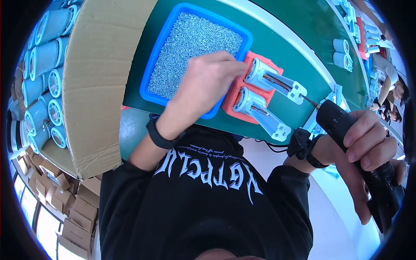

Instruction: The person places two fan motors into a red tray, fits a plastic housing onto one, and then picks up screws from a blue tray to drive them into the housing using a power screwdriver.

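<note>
My right hand (368, 147) is wrapped around a black electric screwdriver (336, 121). Its thin bit points left, its tip at the end plate of the upper pale motor-like unit (277, 82), a round housing with a long open arm and wires inside. A similar unit (260, 110) lies just below it. Both rest in a red foam holder (236, 97). My left hand (212, 76) is closed, fingers pinched together beside the upper unit's round end; whatever they hold is hidden. Under that hand, a blue tray (151, 65) holds many small silver screws (190, 39).
A cardboard box flap (102, 86) rises left of the green table (277, 32), with several pale cylindrical housings (43, 65) stacked beyond it. More parts (342, 54) stand across a pale rail, where other people (385, 82) sit. Black cables (273, 147) hang below the table edge.
</note>
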Motion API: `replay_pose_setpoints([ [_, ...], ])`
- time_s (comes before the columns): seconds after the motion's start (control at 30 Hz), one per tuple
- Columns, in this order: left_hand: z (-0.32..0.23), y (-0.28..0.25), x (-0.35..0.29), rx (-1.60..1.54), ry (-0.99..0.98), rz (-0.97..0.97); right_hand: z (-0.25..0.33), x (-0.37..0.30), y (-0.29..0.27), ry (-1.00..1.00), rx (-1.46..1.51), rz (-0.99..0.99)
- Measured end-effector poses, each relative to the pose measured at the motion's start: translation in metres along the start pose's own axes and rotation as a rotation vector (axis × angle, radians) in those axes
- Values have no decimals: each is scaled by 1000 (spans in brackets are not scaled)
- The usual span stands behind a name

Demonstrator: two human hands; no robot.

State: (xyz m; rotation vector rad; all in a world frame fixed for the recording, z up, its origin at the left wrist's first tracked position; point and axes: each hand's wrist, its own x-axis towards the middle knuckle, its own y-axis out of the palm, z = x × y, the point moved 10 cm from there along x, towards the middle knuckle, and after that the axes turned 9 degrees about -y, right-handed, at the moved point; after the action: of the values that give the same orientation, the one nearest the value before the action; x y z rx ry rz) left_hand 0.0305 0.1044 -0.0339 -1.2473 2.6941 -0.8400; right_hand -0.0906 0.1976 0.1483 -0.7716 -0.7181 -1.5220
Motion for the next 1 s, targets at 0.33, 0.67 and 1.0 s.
replay_pose_setpoints([
  [0.33,-2,38,6,-466,-189,-9,-7,-3,-11,46,32,-32],
  [0.67,11,49,5,-558,-267,-20,-4,-7,-35,16,43,-89],
  [1.0,-2,37,1,-488,-72,-69,31,-4,-68,-47,156,-302],
])
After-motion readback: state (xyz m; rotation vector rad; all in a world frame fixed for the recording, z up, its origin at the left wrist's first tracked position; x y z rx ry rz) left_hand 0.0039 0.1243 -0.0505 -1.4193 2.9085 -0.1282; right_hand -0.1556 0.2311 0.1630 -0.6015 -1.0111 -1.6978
